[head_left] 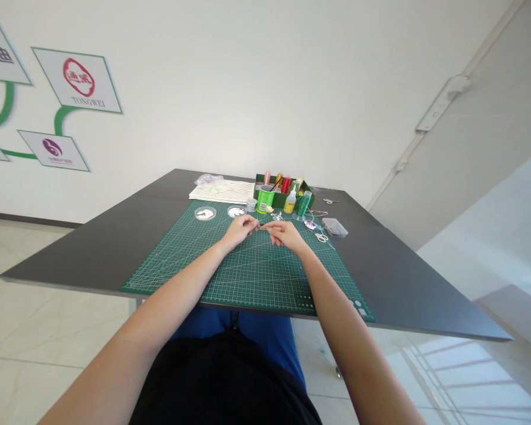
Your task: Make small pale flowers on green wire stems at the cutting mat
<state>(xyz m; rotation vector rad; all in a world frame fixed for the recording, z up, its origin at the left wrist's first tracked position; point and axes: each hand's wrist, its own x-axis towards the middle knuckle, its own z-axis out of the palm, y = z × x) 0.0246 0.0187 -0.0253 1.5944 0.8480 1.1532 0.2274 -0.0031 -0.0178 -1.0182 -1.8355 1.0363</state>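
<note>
My left hand (240, 230) and my right hand (285, 234) meet above the middle of the green cutting mat (256, 277). Both are closed in a pinch, fingertips almost touching. Between them runs a thin wire-like piece (261, 228), too small to make out clearly. Some fine green strands (269, 255) show on the mat below my right hand. Just beyond the fingers stand a bright green can (265, 199) and a small pale flower-like piece (269, 209). Two shallow round dishes (205, 213) with small pieces in them sit beyond my left hand.
A dark green box (307, 193) holds colourful tubes at the back. A yellow glue bottle (290, 201), a green tube (304, 203), scissors (321, 236) and a clear plastic case (335, 227) stand or lie to the right. White sheets (221, 191) lie at back left on the dark table (407, 265).
</note>
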